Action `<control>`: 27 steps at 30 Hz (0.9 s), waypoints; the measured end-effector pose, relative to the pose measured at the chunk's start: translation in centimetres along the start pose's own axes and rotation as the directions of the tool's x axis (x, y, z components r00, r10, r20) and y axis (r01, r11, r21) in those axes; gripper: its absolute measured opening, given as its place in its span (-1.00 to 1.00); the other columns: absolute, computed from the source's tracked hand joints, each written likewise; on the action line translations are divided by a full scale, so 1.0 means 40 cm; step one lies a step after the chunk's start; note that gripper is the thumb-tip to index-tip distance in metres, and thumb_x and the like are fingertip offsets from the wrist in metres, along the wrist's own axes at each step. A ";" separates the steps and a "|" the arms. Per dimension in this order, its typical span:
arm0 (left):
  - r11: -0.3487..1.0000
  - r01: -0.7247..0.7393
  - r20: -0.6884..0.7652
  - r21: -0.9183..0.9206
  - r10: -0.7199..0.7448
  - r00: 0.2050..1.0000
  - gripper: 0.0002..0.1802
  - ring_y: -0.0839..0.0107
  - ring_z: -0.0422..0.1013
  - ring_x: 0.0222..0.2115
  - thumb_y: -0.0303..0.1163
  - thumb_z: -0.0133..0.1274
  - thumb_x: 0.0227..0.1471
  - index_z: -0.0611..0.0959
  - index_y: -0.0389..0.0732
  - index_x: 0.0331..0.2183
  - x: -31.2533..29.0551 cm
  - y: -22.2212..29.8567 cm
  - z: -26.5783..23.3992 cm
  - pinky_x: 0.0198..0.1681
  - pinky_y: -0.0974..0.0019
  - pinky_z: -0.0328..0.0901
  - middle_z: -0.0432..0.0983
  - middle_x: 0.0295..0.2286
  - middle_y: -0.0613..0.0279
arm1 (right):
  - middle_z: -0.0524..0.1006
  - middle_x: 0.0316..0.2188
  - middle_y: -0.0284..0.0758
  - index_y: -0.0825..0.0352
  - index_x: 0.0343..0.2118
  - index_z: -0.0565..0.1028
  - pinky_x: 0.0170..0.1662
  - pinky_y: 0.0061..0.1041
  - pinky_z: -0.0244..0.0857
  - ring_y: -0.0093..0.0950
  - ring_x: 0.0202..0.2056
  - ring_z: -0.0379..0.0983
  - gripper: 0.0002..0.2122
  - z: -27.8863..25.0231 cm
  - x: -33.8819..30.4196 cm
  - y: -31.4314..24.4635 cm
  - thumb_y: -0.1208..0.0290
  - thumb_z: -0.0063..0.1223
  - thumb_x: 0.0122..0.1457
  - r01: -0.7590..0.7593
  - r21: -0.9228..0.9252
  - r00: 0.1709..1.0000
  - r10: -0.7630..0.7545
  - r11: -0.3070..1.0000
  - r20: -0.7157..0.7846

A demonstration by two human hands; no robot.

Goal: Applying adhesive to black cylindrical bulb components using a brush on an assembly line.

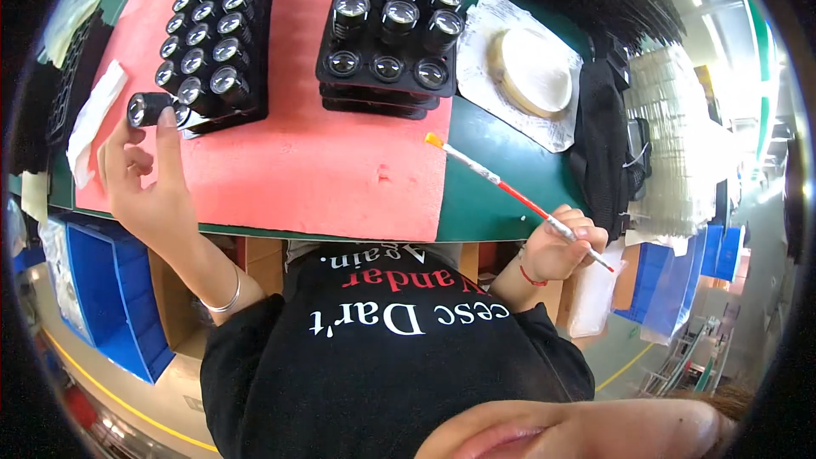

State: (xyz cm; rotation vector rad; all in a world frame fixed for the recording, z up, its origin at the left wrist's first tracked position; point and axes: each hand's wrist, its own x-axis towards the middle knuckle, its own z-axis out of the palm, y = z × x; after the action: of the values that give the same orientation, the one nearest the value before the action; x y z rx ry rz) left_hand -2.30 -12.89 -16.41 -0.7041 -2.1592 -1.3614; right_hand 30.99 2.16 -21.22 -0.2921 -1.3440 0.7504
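My left hand (151, 178) pinches a short black cylinder with a glass lens end (148, 109), just off the near corner of the left black tray (257, 93). Rows of similar lens-ended cylinders (204, 13) stand upright in that tray. A thin paintbrush (520, 196) with an orange tip and a red and white handle lies in the closed fingers of my right hand (564, 243), its tip pointing up and left over the pink mat's edge. Stacked black trays (387, 93) at the centre hold more lens cylinders, with lower lenses in the nearest row.
A pink foam mat (314, 187) covers much of the green table (484, 161). At right, a round pot with a white top (534, 72) sits on a smeared white sheet (489, 25). Crumpled white paper (95, 119) lies at left. Blue bins (115, 297) stand below the table.
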 end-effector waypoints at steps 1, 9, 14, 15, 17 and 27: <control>0.999 -0.027 0.016 0.044 0.026 1.000 -0.69 0.56 0.10 -0.60 -0.41 0.24 -0.28 0.57 -0.27 -0.38 0.010 -0.013 -0.003 -0.51 0.48 0.09 0.30 -0.55 0.37 | 0.31 -0.78 -0.33 0.33 -0.53 0.26 -0.68 -0.63 0.01 -0.55 -0.78 0.21 -0.73 0.000 0.000 0.001 0.22 -0.06 0.11 0.005 -0.009 1.000 -0.005 1.000 0.000; 0.983 -0.047 0.166 0.176 0.017 0.986 -0.69 0.50 0.13 -0.56 -0.35 0.19 -0.26 0.56 -0.28 -0.39 0.020 -0.050 0.005 -0.47 0.44 0.10 0.31 -0.53 0.33 | 0.31 -0.79 -0.33 0.33 -0.53 0.26 -0.69 -0.64 0.02 -0.56 -0.79 0.20 -0.73 0.001 0.001 0.000 0.22 -0.06 0.10 0.007 -0.017 1.000 -0.007 1.000 0.004; 0.980 -0.068 0.232 0.188 0.023 0.972 -0.69 0.48 0.16 -0.54 -0.33 0.19 -0.27 0.55 -0.29 -0.41 0.029 -0.042 -0.008 -0.43 0.42 0.12 0.32 -0.52 0.32 | 0.31 -0.79 -0.33 0.33 -0.53 0.26 -0.69 -0.64 0.01 -0.56 -0.78 0.20 -0.73 0.002 0.001 0.000 0.22 -0.06 0.11 0.019 -0.042 1.000 -0.019 0.999 -0.006; 0.981 -0.058 0.236 0.184 0.013 0.972 -0.69 0.48 0.16 -0.53 -0.33 0.19 -0.27 0.55 -0.29 -0.41 0.028 -0.038 -0.009 -0.43 0.42 0.12 0.32 -0.52 0.32 | 0.30 -0.79 -0.33 0.33 -0.53 0.26 -0.69 -0.65 0.01 -0.56 -0.78 0.20 -0.73 0.002 -0.001 0.000 0.22 -0.06 0.11 0.015 -0.031 1.000 -0.016 0.999 -0.014; 0.982 -0.039 0.249 0.186 -0.008 0.969 -0.69 0.47 0.17 -0.53 -0.33 0.18 -0.26 0.55 -0.28 -0.40 0.027 -0.031 -0.009 -0.42 0.42 0.12 0.32 -0.52 0.31 | 0.30 -0.79 -0.33 0.33 -0.52 0.27 -0.69 -0.64 0.01 -0.56 -0.78 0.20 -0.73 0.000 -0.002 0.000 0.22 -0.06 0.11 0.022 -0.048 1.000 -0.022 0.999 -0.005; 0.971 -0.148 0.296 0.187 0.088 0.951 -0.65 0.43 0.27 -0.38 -0.32 0.14 -0.18 0.55 -0.21 -0.27 0.152 -0.115 -0.096 -0.25 0.39 0.17 0.44 -0.31 0.23 | 0.27 -0.74 -0.35 0.33 -0.50 0.25 -0.60 -0.61 -0.02 -0.59 -0.69 0.13 -0.79 -0.001 -0.003 -0.004 0.30 -0.13 0.13 0.016 0.020 0.998 -0.017 1.000 0.057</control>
State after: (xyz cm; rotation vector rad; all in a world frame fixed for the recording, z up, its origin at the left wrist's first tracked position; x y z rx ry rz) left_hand -9.34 -17.12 -14.07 -0.9794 -2.3938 -1.0028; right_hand 31.08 1.97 -21.23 -0.2456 -1.3906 0.7629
